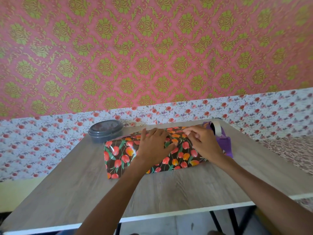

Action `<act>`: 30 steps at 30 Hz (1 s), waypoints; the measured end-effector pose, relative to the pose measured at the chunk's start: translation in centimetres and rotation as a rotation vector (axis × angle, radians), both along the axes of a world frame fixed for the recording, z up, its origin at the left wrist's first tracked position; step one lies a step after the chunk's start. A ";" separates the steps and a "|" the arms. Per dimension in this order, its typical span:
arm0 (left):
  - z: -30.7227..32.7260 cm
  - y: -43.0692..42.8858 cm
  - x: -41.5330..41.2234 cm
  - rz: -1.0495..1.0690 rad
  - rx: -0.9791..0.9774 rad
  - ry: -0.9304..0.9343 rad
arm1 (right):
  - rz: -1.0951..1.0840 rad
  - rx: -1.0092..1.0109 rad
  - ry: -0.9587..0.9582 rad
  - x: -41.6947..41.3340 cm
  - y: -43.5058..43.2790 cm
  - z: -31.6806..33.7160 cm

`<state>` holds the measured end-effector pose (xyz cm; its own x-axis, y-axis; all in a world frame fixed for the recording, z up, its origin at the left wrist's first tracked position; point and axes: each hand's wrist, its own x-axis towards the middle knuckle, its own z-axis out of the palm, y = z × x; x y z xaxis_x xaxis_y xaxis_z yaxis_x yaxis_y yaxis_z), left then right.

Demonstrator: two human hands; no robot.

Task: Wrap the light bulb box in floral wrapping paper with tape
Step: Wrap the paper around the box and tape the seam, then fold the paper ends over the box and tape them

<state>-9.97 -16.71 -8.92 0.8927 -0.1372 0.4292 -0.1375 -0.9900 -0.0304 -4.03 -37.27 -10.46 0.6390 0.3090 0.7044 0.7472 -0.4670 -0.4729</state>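
From 4 to 8 o'clock of the box wrapped in dark tulip-print paper (118, 155), the grey-brown wooden tabletop (186, 187) lies bare, and a strip at 9 o'clock is open too. A round grey lidded plastic tub (105, 131) blocks 10 o'clock. A purple tape dispenser (223, 141) crowds 2 o'clock. The flower-papered wall (169, 112) closes 12 o'clock.

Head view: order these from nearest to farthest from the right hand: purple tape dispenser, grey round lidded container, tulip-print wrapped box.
1. Tulip-print wrapped box: directly under the right hand, which touches it.
2. Purple tape dispenser: just right of that hand, at the box's right end.
3. Grey round lidded container: back left, beyond the left hand.
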 end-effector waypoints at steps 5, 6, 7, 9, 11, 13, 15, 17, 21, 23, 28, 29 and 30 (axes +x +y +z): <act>-0.3 -1.8 0.8 -0.016 -0.049 0.018 | 0.026 -0.069 0.061 -0.2 -1.0 0.0; -0.3 -1.8 0.9 -0.010 -0.050 0.013 | 0.018 -0.089 0.041 -0.3 -0.9 0.0; -0.4 -1.9 0.9 -0.007 -0.059 0.007 | 0.006 -0.090 0.022 -0.2 -0.8 -0.1; -0.5 -1.8 0.9 -0.022 -0.082 -0.006 | -0.025 -0.075 -0.006 0.0 -0.6 -0.1; -0.6 -1.4 0.8 -0.062 -0.134 -0.012 | -0.046 -0.089 -0.027 0.5 -0.4 0.0; -0.5 -0.7 0.7 -0.114 -0.244 -0.070 | -0.060 -0.121 -0.046 0.7 0.1 0.1; -0.2 0.2 0.8 -0.098 -0.289 -0.148 | -0.059 -0.130 -0.056 0.5 0.6 0.6; 0.2 1.2 0.9 -0.002 -0.227 -0.106 | -0.059 -0.201 -0.070 0.0 1.3 1.2; 0.3 2.1 0.7 0.139 -0.121 0.133 | -0.123 -0.528 -0.172 -0.6 2.9 1.2; 0.1 1.7 0.2 0.154 -0.113 0.154 | -0.149 -0.510 -0.231 -0.9 3.1 0.5; 2.0 1.3 -0.7 0.229 -0.037 -0.005 | -0.139 -0.356 -0.367 -2.4 2.3 -1.1; 2.6 1.5 -0.7 0.244 -0.006 -0.018 | -0.132 -0.330 -0.358 -2.9 2.1 -1.3; 3.2 1.7 -0.7 0.262 0.024 -0.006 | -0.134 -0.303 -0.336 -3.5 2.0 -1.5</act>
